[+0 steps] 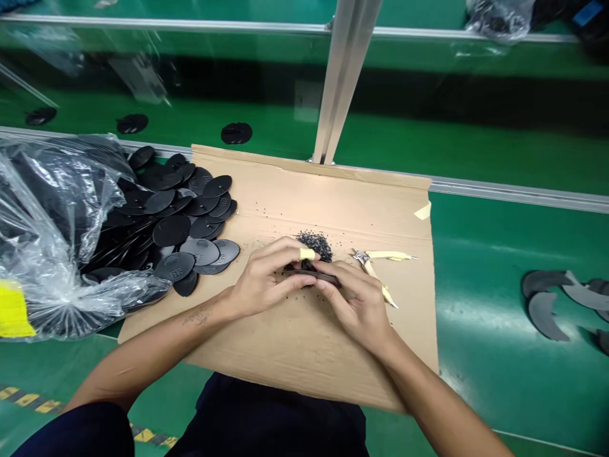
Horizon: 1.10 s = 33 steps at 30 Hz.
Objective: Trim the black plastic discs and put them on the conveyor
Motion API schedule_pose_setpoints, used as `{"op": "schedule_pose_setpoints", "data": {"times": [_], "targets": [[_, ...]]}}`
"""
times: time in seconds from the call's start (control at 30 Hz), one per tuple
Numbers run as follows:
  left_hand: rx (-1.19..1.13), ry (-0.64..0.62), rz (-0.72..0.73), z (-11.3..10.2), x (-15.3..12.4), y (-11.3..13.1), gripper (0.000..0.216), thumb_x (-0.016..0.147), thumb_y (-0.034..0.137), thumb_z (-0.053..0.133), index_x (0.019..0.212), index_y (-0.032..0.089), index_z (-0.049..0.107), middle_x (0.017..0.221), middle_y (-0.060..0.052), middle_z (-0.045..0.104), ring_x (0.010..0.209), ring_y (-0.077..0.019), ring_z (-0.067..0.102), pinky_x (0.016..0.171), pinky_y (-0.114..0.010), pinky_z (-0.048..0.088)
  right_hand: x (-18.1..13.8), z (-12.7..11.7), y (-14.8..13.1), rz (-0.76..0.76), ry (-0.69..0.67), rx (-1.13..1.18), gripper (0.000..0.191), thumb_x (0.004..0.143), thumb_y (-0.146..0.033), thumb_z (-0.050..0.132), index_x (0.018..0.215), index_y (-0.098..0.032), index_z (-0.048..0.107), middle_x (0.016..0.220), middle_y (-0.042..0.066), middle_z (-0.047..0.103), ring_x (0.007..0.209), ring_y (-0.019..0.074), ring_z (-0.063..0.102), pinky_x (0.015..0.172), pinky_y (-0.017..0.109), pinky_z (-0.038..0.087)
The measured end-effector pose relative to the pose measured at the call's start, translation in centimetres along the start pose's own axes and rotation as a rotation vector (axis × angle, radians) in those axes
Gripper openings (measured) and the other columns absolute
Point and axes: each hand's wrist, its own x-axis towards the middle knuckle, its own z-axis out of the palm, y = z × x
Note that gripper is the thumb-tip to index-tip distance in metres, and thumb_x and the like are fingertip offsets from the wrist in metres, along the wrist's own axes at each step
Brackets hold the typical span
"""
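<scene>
I see passing room over the cardboard (285, 346) between the forearms (431, 387); black discs (172, 230) and a plastic bag (52, 209) obstruct the left, yellow-handled cutters (363, 258) lie just past the right hand (364, 298), a metal post (346, 82) stands behind.

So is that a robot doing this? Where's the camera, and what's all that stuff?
No robot here, just a person's own two hands. The one picture comes from a camera worn on their head, looking forward and down. The left hand, with a yellow wrap on one finger, and the right hand hold a dark piece together. Below is a cardboard sheet on a green table. On the sheet lie tiny black bits and a yellow-handled tool. At the left, black discs are piled by a clear plastic bag.
</scene>
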Motion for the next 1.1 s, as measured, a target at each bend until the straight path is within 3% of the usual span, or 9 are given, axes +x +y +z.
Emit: {"op": "schedule_pose_setpoints", "data": {"times": [0.23, 0.47, 0.77, 1.1], "targets": [[0.024, 0.010, 0.093, -0.3, 0.2, 0.1, 0.032, 0.090, 0.026, 0.075, 0.120, 0.016, 0.070, 0.099, -0.007, 0.072, 0.091, -0.0146, 0.069, 0.076, -0.025, 0.060, 0.0, 0.0, 0.1, -0.079, 0.060, -0.092, 0.011, 0.103, -0.015, 0.067, 0.111, -0.021, 0.071, 0.100, 0.004, 0.074, 0.085, 0.0202, 0.072, 0.076, 0.029, 0.061], [0.029, -0.026, 0.114, -0.8, 0.4, 0.1, 0.031, 0.092, 0.026, 0.073, 0.122, 0.017, 0.069, 0.101, -0.008, 0.073, 0.092, -0.0159, 0.070, 0.079, -0.029, 0.061, 0.2, -0.2, 0.2, -0.156, 0.001, -0.077, 0.020, 0.103, -0.010, 0.063, 0.118, -0.020, 0.071, 0.107, 0.008, 0.073, 0.091, 0.0226, 0.072, 0.081, 0.033, 0.064], [-0.017, -0.091, 0.083, -1.1, 0.8, 0.5, 0.027, 0.093, 0.025, 0.071, 0.119, 0.015, 0.070, 0.100, -0.010, 0.074, 0.093, -0.0162, 0.071, 0.080, -0.029, 0.062, 0.0, 0.0, 0.6, -0.191, 0.024, -0.002, 0.026, 0.098, -0.002, 0.065, 0.117, -0.018, 0.072, 0.110, 0.008, 0.072, 0.095, 0.0201, 0.072, 0.082, 0.029, 0.063], [-0.024, -0.019, 0.162, -0.6, 0.3, 0.3, 0.018, 0.094, 0.022, 0.069, 0.112, 0.016, 0.070, 0.097, -0.010, 0.076, 0.089, -0.0167, 0.072, 0.077, -0.031, 0.063, -0.3, -0.2, 0.3, -0.182, 0.029, -0.048, 0.034, 0.097, -0.003, 0.065, 0.125, -0.021, 0.073, 0.112, 0.007, 0.074, 0.095, 0.0220, 0.074, 0.084, 0.033, 0.067]]}}
